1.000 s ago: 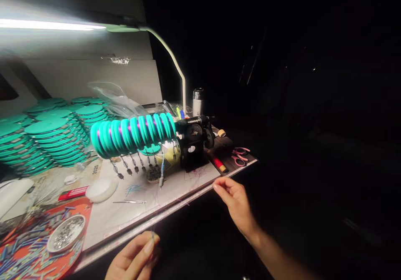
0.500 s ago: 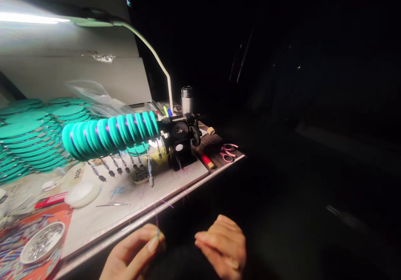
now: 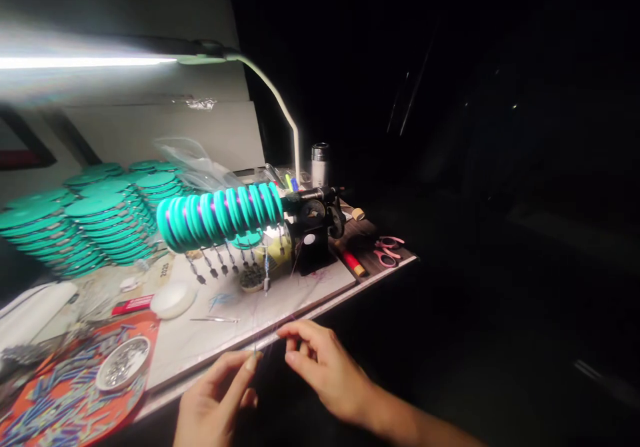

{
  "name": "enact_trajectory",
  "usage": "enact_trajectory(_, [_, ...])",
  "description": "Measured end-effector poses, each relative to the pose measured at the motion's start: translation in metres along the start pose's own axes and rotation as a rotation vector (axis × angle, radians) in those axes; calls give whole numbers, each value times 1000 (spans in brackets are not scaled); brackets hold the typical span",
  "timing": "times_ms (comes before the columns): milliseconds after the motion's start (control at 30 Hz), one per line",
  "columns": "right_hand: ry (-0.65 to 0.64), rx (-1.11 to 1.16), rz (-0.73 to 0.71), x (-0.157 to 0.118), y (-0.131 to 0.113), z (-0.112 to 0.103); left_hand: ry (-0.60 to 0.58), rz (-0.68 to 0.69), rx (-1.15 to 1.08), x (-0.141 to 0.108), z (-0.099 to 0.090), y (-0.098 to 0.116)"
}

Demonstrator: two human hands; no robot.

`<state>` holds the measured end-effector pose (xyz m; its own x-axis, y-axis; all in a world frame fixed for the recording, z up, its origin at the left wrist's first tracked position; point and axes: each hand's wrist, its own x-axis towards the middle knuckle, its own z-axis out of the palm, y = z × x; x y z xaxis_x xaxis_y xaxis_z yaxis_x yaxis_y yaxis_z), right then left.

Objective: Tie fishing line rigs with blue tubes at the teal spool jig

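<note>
My left hand [image 3: 220,394], at the table's front edge, pinches a thin line [image 3: 255,337] between thumb and forefinger. A small bluish bit shows at the fingertips. Just to the right is my right hand [image 3: 325,367], its thumb and forefinger apart and nothing plain between them. Beyond both hands, a row of turquoise spools [image 3: 220,215] sits on the shaft of a black winding device [image 3: 311,240]. Several dark small weights [image 3: 214,272] hang below the spools. One line with a blue-wrapped part and a grey weight [image 3: 267,283] hangs nearer the device.
Stacked turquoise discs [image 3: 100,227] fill the back left. An orange tray [image 3: 135,390] of small tubes holds a white dish [image 3: 123,365] of metal bits. Tweezers [image 3: 215,319], a round white lid [image 3: 173,299], pink-handled scissors [image 3: 387,254] and a lamp [image 3: 295,127] are on the table.
My right hand has moved up and left toward my left hand, and its fingers have parted. My left hand keeps its pinch. The view has shifted left.
</note>
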<state>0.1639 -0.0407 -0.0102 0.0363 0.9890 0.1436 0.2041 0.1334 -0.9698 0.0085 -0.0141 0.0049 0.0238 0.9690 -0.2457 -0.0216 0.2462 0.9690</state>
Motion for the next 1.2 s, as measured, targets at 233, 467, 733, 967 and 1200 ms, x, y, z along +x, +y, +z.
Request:
enact_trajectory(233, [-56, 39, -50, 22, -19, -1, -128, 148, 121, 7, 2, 5])
enact_trajectory(467, [-248, 982, 256, 26, -14, 11, -90, -83, -273, -7, 11, 23])
enact_trajectory(733, [-216, 752, 170, 25, -7, 9, -213, -392, -414, -7, 16, 11])
enact_trajectory(967, [115, -528, -513, -12, 19, -7, -265, -104, -21, 2, 16, 1])
enact_trajectory(1200, [-145, -1009, -989, 16, -29, -24, -282, 332, 370, 7, 9, 10])
